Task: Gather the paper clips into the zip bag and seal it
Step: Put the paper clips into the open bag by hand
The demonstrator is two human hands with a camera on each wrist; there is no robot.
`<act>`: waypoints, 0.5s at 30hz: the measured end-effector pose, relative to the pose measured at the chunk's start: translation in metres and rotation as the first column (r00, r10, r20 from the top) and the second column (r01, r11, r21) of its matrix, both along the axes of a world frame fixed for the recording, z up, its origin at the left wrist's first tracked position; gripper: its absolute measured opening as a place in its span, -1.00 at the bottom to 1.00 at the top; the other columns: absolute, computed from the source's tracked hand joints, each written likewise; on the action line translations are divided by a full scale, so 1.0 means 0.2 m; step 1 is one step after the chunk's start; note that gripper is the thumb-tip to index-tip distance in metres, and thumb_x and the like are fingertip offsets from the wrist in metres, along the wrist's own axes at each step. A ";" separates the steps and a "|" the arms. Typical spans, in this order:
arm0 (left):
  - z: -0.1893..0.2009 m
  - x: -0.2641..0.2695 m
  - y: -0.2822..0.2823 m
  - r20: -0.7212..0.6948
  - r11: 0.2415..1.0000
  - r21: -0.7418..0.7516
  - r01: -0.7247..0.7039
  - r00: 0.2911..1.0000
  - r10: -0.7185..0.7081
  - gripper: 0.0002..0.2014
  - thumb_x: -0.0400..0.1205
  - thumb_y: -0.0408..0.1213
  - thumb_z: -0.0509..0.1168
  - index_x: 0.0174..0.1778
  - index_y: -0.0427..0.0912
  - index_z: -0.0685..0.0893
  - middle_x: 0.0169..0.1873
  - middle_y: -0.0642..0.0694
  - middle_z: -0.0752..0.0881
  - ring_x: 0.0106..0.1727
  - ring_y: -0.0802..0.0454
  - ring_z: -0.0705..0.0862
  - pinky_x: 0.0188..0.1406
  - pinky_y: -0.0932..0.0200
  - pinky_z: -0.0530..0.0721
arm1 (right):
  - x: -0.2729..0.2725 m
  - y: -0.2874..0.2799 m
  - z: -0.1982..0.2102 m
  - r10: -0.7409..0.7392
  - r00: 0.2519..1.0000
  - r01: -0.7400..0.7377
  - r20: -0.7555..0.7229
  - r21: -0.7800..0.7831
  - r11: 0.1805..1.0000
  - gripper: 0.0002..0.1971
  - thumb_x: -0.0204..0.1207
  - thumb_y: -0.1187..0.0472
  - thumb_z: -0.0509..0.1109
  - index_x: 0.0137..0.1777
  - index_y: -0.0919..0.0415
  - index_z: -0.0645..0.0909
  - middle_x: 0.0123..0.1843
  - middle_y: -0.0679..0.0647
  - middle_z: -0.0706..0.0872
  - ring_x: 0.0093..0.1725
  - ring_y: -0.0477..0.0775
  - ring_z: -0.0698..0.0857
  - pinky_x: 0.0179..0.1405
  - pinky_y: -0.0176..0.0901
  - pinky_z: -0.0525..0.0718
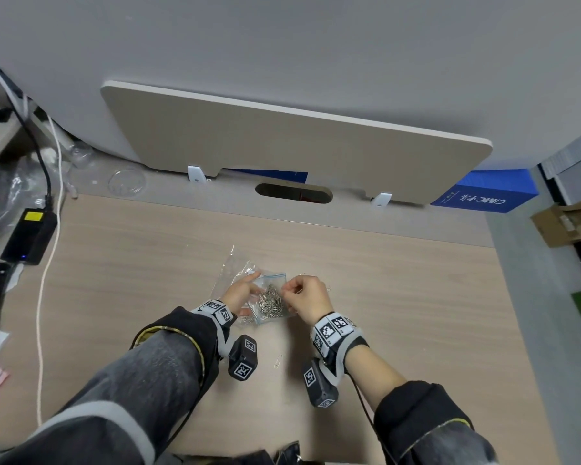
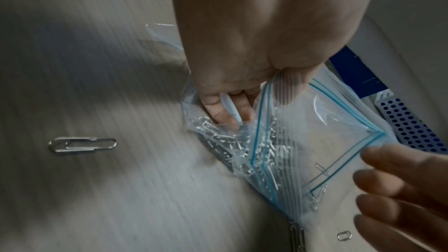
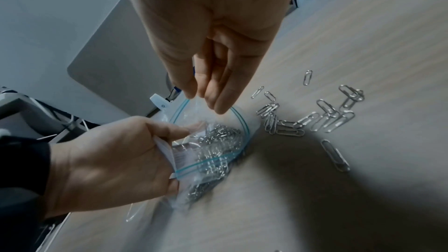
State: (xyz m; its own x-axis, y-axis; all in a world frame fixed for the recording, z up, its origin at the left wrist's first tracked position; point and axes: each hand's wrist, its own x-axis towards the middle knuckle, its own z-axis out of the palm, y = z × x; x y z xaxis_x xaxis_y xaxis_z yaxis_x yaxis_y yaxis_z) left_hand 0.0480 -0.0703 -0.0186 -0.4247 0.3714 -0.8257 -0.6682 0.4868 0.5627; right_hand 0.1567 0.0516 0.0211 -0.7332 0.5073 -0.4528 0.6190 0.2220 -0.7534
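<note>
A clear zip bag (image 1: 271,297) with a blue seal line stands open on the wooden desk and holds a heap of silver paper clips (image 3: 218,141). My left hand (image 1: 250,288) grips the bag's left rim (image 3: 177,168), thumb on one side and fingers on the other. Thumb and fingers of my right hand (image 3: 202,100) pinch the opposite rim, holding the mouth open. Several loose clips (image 3: 315,118) lie on the desk to the right of the bag. One clip (image 2: 82,145) lies alone nearer me (image 1: 277,360).
A crumpled clear wrapper (image 1: 235,266) lies just behind the bag. A black power adapter (image 1: 27,236) and white cable (image 1: 42,313) run along the desk's left side. The divider panel (image 1: 282,142) and cable hole (image 1: 294,193) are at the back, a blue box (image 1: 483,193) at back right.
</note>
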 end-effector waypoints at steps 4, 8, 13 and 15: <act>0.00 0.00 -0.01 -0.017 1.000 0.015 0.005 1.000 -0.004 -0.47 0.61 -0.43 0.16 0.48 0.10 0.47 -0.23 -0.06 0.56 -0.17 0.05 0.49 0.18 -0.02 0.48 | 0.08 0.02 -0.02 -0.066 0.998 0.066 -0.001 0.036 0.997 -0.83 0.35 0.30 0.35 -0.41 0.08 0.67 -0.44 0.08 0.74 -0.44 0.10 0.74 -0.23 0.17 0.80; 0.00 0.00 -0.03 -0.018 1.000 0.018 0.006 1.000 -0.006 -0.49 0.63 -0.42 0.13 0.48 0.09 0.46 -0.28 -0.06 0.53 -0.30 0.09 0.44 0.48 -0.27 0.35 | 0.14 0.04 -0.02 -0.102 0.994 0.099 0.035 0.066 0.993 -0.81 0.42 0.33 0.29 -0.37 0.15 0.65 -0.44 0.17 0.74 -0.48 0.17 0.74 -0.32 0.19 0.79; 0.06 -0.02 -0.10 -0.047 0.999 0.032 0.024 0.999 -0.023 -0.49 0.59 -0.46 0.14 0.44 0.06 0.50 -0.20 -0.13 0.52 -0.35 0.08 0.41 -0.36 0.24 0.39 | 0.18 -0.02 -0.05 0.059 0.984 -0.079 0.167 0.115 0.990 -0.85 0.40 0.24 0.27 -0.33 0.19 0.65 -0.40 0.24 0.78 -0.36 0.26 0.77 -0.21 0.15 0.78; 0.08 -0.03 -0.17 -0.067 0.999 0.014 0.035 0.997 -0.034 -0.52 0.60 -0.43 0.17 0.42 0.04 0.52 -0.17 -0.13 0.55 -0.32 0.08 0.44 -0.39 0.25 0.39 | 0.17 -0.07 -0.04 0.152 0.968 -0.181 0.200 0.135 0.974 -0.84 0.42 0.22 0.28 -0.28 0.20 0.67 -0.32 0.23 0.79 -0.28 0.28 0.77 -0.16 0.08 0.76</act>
State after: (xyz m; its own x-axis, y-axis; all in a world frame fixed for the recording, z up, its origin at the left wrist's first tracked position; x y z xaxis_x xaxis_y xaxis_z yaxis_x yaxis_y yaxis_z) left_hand 0.0428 -0.1038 -0.0028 -0.4657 0.3992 -0.7898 -0.6115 0.5000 0.6133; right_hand 0.1907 0.0378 0.0130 -0.7225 0.4583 -0.5176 0.6902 0.4363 -0.5773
